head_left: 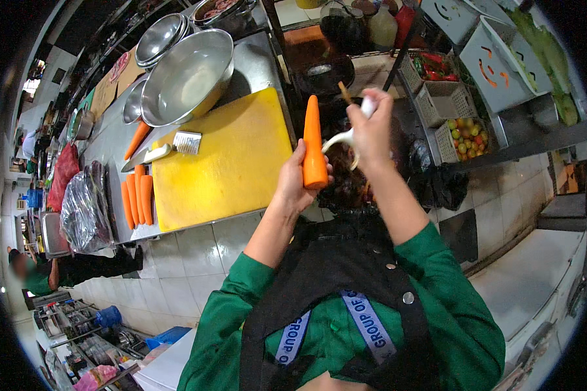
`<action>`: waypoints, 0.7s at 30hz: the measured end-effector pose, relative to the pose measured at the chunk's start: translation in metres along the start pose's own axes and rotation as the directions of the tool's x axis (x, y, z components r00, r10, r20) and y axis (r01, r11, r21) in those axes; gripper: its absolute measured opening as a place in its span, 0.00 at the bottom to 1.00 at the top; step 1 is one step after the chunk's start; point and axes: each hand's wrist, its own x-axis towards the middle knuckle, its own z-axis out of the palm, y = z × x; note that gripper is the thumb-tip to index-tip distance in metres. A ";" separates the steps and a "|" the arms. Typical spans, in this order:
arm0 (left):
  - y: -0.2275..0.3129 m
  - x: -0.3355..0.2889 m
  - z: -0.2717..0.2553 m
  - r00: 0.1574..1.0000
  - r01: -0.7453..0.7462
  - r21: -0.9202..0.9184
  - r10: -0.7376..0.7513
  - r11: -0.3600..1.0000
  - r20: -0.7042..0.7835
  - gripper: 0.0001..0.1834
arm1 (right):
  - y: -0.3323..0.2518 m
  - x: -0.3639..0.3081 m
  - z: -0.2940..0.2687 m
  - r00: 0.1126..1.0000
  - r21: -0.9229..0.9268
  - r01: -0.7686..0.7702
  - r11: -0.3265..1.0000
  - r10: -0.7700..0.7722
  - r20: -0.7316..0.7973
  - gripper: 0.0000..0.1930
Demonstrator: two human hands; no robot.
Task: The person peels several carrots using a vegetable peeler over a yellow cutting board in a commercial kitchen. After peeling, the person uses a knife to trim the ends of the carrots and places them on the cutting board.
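A peeled, bright orange carrot (313, 143) stands nearly upright in my left hand (293, 174), whose fingers close around its lower part. To the right of it, my right hand (374, 133) grips a white peeler (339, 139). The peeler's curved head is beside the carrot; whether they touch, I cannot tell. A thin brownish strip (344, 92) sticks up by my right fingers. Below both hands is a dark bin (346, 189) with scraps in it. On the yellow cutting board (222, 169) at left lie a crinkle cutter (186, 142) and a white-handled knife (151, 155).
Several peeled carrots (146, 199) lie at the board's left edge on the steel table (248, 62). A large steel bowl (189, 78) stands behind. Plastic-wrapped goods (85, 212) are farther left. Baskets of small tomatoes (468, 140) and red peppers (434, 65) sit on a right-hand shelf.
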 end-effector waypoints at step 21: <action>0.005 -0.013 -0.004 0.996 0.012 0.051 -0.016 0.999 0.087 0.29 | -0.017 0.038 -0.011 0.991 -0.051 0.030 0.998 -0.036 -0.129 0.20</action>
